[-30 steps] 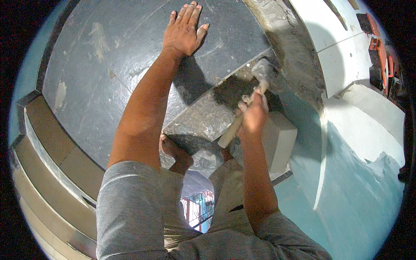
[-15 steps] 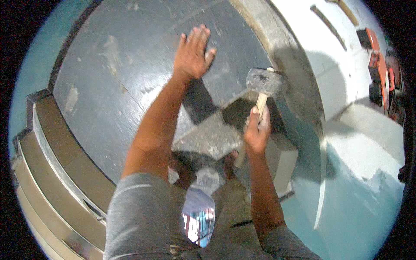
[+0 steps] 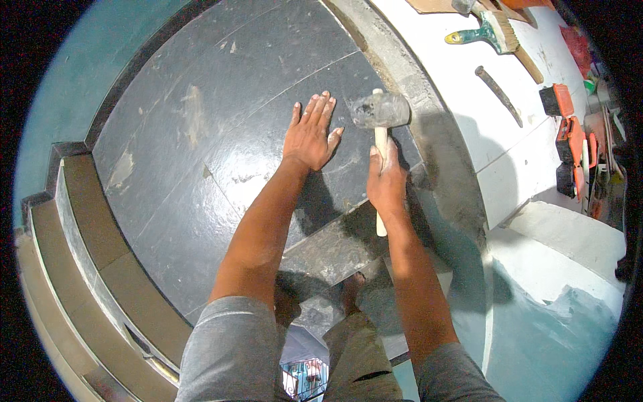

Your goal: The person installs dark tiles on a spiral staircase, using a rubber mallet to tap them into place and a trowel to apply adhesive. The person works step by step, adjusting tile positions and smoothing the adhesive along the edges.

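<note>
My left hand (image 3: 308, 142) is spread flat, palm down, on the dark grey floor tile (image 3: 268, 100), with whitish dust on its fingers. In my right hand (image 3: 387, 182) is a rubber mallet (image 3: 382, 110), gripped around its pale wooden handle. The mallet's grey, worn head is above the tiles near their right edge; whether it touches them I cannot tell. Thin light joints run between the dark tiles. Close to my feet, a bare grey cement strip (image 3: 321, 244) borders the tiled area.
Brown-faced steps (image 3: 100, 214) descend at the left. On the white surface at the right lie a green-handled brush (image 3: 479, 37), a dark chisel-like bar (image 3: 499, 95) and orange-and-black tools (image 3: 569, 144). A rough cement ledge (image 3: 402, 67) edges the tiles.
The mallet has moved left and slightly up in my right hand, over the tiles. My left hand appears lower and further right, still spread. The whole view has shifted too.
</note>
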`<action>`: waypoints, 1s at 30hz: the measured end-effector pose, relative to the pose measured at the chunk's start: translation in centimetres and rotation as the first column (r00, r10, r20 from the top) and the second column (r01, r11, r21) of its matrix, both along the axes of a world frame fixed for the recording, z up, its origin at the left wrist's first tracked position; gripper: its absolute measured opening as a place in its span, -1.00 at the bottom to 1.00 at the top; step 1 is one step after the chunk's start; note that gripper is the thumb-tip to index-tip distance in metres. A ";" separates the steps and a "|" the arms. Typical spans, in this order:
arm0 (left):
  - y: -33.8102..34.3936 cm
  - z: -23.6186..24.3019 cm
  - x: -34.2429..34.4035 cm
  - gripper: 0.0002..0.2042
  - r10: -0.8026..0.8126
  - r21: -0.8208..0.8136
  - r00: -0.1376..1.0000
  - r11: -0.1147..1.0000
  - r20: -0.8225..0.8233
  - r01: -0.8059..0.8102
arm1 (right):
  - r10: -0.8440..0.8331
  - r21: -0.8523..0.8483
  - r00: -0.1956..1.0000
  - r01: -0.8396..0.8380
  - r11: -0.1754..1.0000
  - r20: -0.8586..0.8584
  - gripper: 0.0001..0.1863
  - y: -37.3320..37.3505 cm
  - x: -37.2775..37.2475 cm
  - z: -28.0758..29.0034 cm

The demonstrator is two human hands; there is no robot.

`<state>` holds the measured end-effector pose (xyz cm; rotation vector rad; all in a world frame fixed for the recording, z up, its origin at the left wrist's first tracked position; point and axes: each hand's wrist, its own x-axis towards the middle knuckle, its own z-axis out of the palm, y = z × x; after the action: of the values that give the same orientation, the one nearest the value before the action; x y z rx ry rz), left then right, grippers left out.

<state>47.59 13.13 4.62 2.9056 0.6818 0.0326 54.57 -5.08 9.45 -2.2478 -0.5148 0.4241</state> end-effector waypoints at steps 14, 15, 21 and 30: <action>0.0 0.2 0.2 -0.32 -0.001 -0.041 0.999 0.999 0.039 0.002 | 0.036 0.123 0.984 -0.057 0.991 0.172 -0.54 2.4 2.4 -0.4; 0.1 0.2 0.2 -0.32 -0.003 -0.042 0.999 0.999 0.032 0.004 | 0.033 0.146 0.982 -0.060 0.988 0.183 -0.54 2.6 2.6 -0.4; 0.1 -0.2 0.2 -0.31 -0.011 -0.025 1.000 1.000 0.019 0.011 | 0.079 0.082 0.983 -0.093 0.992 0.165 -0.48 3.2 3.0 -0.9; 0.1 -1.0 0.3 -0.34 -0.011 0.002 0.997 1.000 0.071 0.011 | 0.023 0.140 0.988 -0.045 0.989 0.154 -0.43 1.9 1.5 -1.6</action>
<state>47.85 13.19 3.62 2.8939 0.6543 0.1349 56.06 -3.21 7.86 -2.1452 -0.6427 0.2257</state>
